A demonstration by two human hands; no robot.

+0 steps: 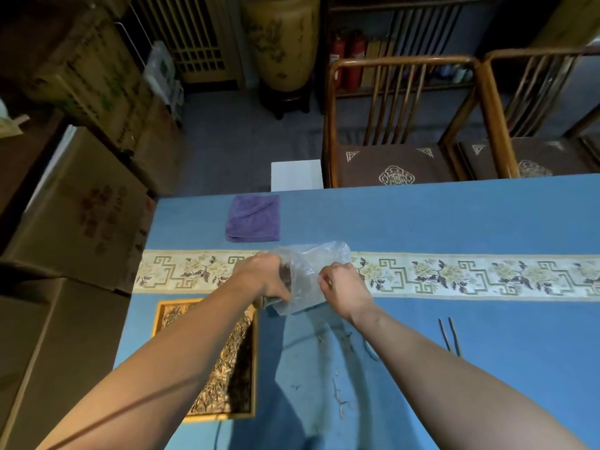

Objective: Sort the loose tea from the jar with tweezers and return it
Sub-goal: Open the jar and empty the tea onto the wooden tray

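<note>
A clear plastic bag (311, 264) with some dark tea inside hangs over the patterned table runner (454, 274). My left hand (263, 276) grips the bag's left side, where the dark tea shows. My right hand (344, 285) pinches its right edge. A wooden tray (255, 368) full of loose tea lies at the lower left, partly hidden by my left forearm. Dark tweezers (449, 336) lie on the blue cloth to the right, apart from both hands. A few tea stems (337, 394) are scattered on the cloth between my arms. No jar shows clearly.
A folded purple towel (253, 217) lies beyond the bag. The blue table (470, 222) ends at the left beside stacked cardboard boxes (84, 203). Two wooden chairs (399, 125) stand behind the far edge, next to a white box (295, 175).
</note>
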